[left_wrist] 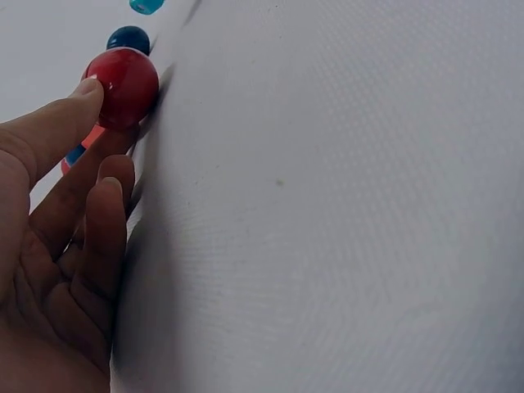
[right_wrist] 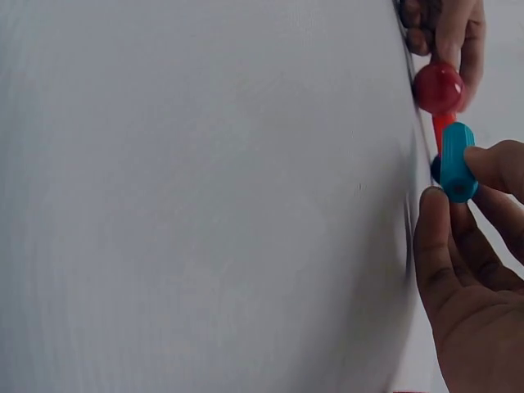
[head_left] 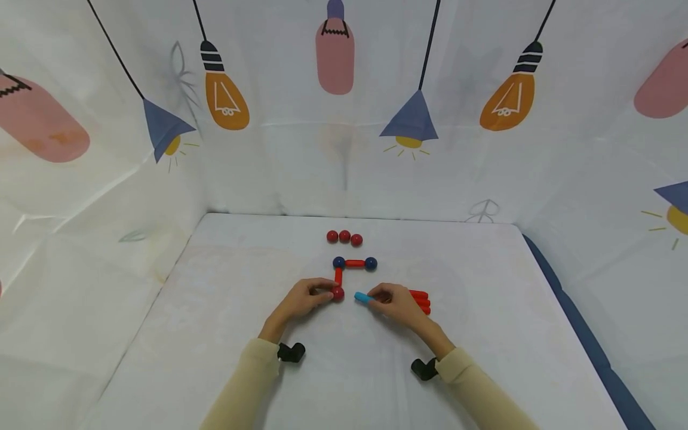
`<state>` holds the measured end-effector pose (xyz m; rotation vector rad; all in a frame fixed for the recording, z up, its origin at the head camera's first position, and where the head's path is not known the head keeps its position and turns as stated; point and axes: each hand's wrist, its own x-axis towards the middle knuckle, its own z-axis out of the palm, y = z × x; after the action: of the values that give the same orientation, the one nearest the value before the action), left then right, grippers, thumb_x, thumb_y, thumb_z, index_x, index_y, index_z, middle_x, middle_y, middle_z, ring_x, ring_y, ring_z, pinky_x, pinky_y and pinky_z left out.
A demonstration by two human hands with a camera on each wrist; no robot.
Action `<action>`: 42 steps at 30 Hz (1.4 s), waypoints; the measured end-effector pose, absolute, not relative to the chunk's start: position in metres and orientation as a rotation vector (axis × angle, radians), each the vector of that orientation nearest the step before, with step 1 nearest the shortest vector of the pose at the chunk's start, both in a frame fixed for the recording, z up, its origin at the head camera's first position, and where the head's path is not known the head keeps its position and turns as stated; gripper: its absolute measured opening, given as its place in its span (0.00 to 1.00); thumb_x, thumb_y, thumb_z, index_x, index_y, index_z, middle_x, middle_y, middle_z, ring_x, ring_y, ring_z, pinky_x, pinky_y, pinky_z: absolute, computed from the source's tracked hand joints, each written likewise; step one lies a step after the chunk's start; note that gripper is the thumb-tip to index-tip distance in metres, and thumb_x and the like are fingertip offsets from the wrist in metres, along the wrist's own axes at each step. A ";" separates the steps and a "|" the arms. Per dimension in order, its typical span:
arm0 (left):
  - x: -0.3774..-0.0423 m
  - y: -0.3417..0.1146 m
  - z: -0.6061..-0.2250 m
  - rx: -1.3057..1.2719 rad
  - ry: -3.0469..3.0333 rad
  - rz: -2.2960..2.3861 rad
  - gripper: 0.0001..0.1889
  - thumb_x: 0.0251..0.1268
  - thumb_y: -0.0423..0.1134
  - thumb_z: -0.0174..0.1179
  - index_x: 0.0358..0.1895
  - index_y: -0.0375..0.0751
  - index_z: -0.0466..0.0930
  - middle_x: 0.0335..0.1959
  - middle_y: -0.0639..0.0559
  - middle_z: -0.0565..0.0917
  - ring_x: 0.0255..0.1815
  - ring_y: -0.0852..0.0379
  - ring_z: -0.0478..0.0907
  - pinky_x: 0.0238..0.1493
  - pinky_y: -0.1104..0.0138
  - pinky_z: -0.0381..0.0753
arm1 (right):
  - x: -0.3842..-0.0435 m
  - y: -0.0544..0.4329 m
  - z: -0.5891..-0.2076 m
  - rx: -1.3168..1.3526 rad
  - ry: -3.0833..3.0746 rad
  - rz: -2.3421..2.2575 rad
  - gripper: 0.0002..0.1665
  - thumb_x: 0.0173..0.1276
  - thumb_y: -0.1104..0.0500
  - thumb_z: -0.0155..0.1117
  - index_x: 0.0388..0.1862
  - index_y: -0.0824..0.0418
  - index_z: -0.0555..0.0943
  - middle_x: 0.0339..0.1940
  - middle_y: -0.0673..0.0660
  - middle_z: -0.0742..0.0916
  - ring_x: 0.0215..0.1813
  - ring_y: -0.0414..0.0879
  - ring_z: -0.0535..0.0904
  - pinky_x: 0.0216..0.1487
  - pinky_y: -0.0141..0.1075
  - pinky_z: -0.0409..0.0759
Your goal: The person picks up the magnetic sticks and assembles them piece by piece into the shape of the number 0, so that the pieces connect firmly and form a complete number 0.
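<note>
On the white table [head_left: 215, 269], left hand [head_left: 302, 298] has a red ball [left_wrist: 129, 88] pinched. Right hand [head_left: 396, 304] grips a light-blue rod [right_wrist: 457, 160] pretty close by.

The right hand [head_left: 395, 303] partly hides the red rods [head_left: 423, 302] in the head view.

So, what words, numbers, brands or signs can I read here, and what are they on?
None can be read in any view.
The backdrop has only drawings, like orange bulbs.
The held red ball and light-blue stick show no lettering.
Any marks on the black wrist pieces are too small to tell.
</note>
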<state>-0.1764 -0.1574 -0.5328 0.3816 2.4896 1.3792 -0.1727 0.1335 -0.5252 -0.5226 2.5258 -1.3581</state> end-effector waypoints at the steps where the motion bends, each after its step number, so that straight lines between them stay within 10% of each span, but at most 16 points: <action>1: -0.176 -0.157 -0.533 0.382 2.489 1.379 0.16 0.73 0.41 0.64 0.61 0.51 0.85 0.59 0.51 0.85 0.47 0.56 0.77 0.49 0.65 0.78 | -0.173 0.132 -0.526 -0.523 2.520 -1.358 0.10 0.70 0.58 0.71 0.48 0.59 0.87 0.40 0.51 0.89 0.39 0.41 0.82 0.45 0.29 0.82; 42: -0.178 -0.157 -0.539 0.420 2.520 1.376 0.15 0.73 0.42 0.63 0.60 0.51 0.85 0.57 0.55 0.87 0.50 0.57 0.78 0.54 0.63 0.79 | -0.175 0.119 -0.519 -0.617 2.453 -1.225 0.11 0.72 0.59 0.67 0.52 0.56 0.86 0.46 0.51 0.90 0.45 0.43 0.83 0.52 0.37 0.84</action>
<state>-0.1779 -0.1572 -0.5391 0.4205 2.5197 1.3764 -0.1754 0.1193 -0.5190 -0.6175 2.4531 -1.2248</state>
